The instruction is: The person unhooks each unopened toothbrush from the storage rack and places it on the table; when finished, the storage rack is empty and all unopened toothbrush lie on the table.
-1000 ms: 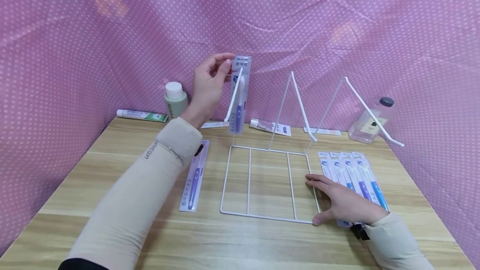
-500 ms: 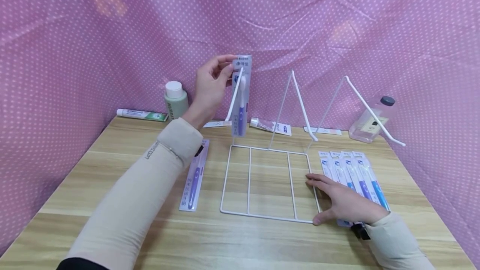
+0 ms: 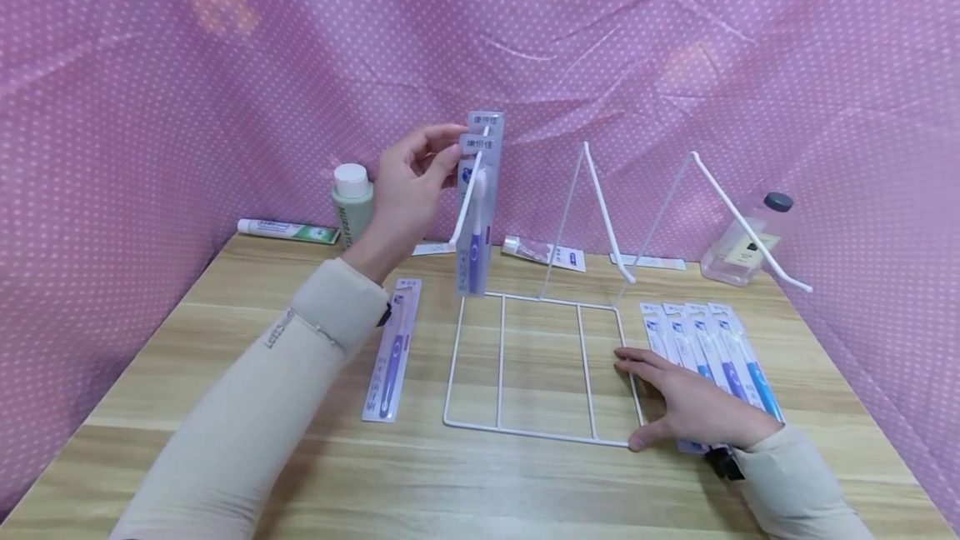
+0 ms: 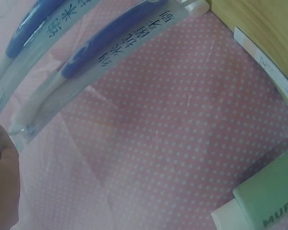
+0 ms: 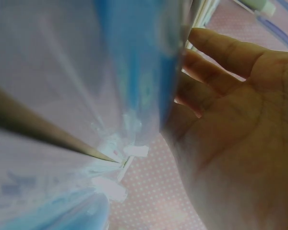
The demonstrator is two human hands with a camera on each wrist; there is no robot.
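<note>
Purple and long, the toothbrush pack (image 3: 477,215) hangs straight up and down, with its top card pinched in the fingers of the left hand (image 3: 408,186). It sits up high at the leftmost slanted rod (image 3: 468,194) of the white wire rack (image 3: 540,365), and the rod crosses the front of the pack. I cannot tell if the pack is hooked on. The left hand is right beside the rod, so it is the near one. The right hand (image 3: 693,407) lies flat with straight fingers, pressing the rack's bottom right corner, well apart from the pack.
</note>
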